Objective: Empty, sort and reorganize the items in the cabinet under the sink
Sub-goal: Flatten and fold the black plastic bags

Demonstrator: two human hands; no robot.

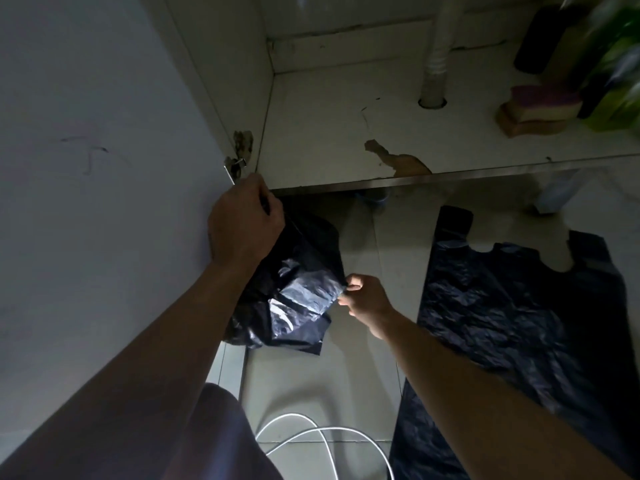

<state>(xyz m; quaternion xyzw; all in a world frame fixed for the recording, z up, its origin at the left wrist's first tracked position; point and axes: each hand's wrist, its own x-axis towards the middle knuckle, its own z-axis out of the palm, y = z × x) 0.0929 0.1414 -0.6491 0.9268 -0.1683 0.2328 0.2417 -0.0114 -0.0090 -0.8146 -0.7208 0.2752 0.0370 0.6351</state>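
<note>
A crumpled black plastic bag (294, 289) hangs over the floor tiles just in front of the open cabinet. My left hand (242, 223) grips its top edge near the cabinet's left corner. My right hand (363, 299) pinches the bag's right edge lower down. A second black plastic bag (512, 327) lies spread flat on the floor to the right. Inside the cabinet at the far right stand stacked sponges (540, 109), a dark bottle (536, 39) and blurred green bottles (616, 81).
The cabinet floor (346, 116) is white with chipped patches near its metal front edge. A white drain pipe (436, 53) goes down through it. The open cabinet door (86, 150) stands at the left. A white cable (311, 431) loops on the floor tiles near my knee.
</note>
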